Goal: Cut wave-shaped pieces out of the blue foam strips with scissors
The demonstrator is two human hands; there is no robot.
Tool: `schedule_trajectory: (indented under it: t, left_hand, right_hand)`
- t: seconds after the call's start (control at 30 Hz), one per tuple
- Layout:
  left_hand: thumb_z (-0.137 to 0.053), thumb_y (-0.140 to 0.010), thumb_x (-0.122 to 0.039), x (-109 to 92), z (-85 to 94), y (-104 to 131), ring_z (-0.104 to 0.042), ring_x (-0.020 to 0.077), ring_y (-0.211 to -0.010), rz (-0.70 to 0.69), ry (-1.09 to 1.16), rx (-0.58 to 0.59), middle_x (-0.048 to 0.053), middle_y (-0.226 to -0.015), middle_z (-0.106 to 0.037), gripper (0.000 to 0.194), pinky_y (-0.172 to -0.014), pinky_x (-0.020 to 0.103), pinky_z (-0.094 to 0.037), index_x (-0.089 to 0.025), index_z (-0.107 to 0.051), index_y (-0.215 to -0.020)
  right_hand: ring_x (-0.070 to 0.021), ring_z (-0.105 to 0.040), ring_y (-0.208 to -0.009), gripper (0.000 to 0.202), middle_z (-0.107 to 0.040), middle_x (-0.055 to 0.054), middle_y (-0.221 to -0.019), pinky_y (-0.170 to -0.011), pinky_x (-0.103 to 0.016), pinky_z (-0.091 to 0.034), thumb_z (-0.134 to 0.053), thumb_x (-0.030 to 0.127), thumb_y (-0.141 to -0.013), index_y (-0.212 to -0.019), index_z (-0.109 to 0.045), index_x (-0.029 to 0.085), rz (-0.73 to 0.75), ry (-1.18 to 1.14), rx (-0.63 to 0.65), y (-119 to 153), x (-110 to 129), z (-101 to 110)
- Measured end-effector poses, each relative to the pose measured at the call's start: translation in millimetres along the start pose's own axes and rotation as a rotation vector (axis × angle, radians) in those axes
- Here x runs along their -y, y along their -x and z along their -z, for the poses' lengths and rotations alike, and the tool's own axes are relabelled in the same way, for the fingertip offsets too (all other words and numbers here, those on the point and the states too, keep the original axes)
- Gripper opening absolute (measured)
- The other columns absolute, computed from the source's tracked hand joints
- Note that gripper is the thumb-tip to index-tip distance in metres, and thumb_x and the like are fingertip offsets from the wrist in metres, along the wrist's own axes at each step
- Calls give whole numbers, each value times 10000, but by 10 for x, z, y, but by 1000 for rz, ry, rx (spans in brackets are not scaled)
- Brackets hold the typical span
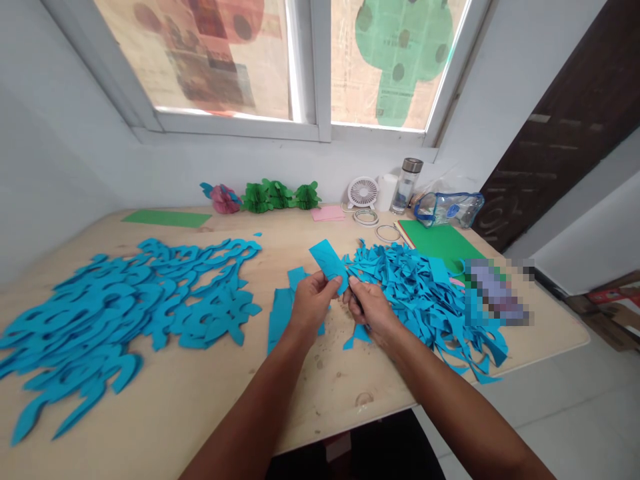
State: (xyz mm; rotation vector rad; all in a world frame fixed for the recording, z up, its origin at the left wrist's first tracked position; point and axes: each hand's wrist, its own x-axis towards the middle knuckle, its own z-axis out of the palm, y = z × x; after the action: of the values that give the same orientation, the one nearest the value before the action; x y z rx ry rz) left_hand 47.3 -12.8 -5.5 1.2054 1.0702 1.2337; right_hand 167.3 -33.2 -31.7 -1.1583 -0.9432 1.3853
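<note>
My left hand (315, 297) pinches a blue paper strip (327, 259) between thumb and fingers, its far end tilted up to the left. Close against the strip's right edge, my right hand (367, 303) is closed around what looks like a pair of scissors, mostly hidden by the fingers. Beneath and left of my left hand lie blue paper rectangles (281, 313). A heap of blue paper scraps (410, 277) spreads right of my right hand. Over the table's left side lies a large pile of cut blue paper shapes (130, 293) with holes and leaf-like ends.
Along the wall stand green paper decorations (277, 194), a pink paper one (225, 199), a small fan (363, 192) and a bottle (406, 187). A clear pouch (450, 208) and green sheets (440, 239) are at the right. The wooden table (320, 407) ends near my forearms.
</note>
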Motion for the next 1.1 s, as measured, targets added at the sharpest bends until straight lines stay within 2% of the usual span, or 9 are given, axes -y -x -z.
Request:
schedule_trajectory:
  t: [0.43,0.8,1.1]
  left_hand:
    - [-730,-638,-407,33,11,-5,-534,147,-645,16,45,18,7,-627,-605,264,-638,264,-464,-153,-656,-640]
    - [-715,-638,-408,55,16,-19,-490,136,-608,-16,16,41,-4,-601,-565,259,-582,246,-422,-168,-621,-602]
    - [-734,-636,-422,77,23,-32,-524,138,-586,-4,22,-15,-33,-531,-511,303,-597,263,-476,-178,-572,-557]
  right_hand:
    - [-48,-220,-293,483,-357,83,-326,-319,-205,-158,-589,627,-747,-575,-546,178,-8,33,-1,18,39,-13]
    - [-53,-235,-301,467,-375,76,-342,-321,-206,-156,-606,613,-758,-601,-567,174,-18,16,-9,24,39,-7]
    - [-50,-227,-297,466,-367,79,-334,-324,-205,-162,-603,607,-746,-573,-551,177,-22,34,6,20,44,-4]
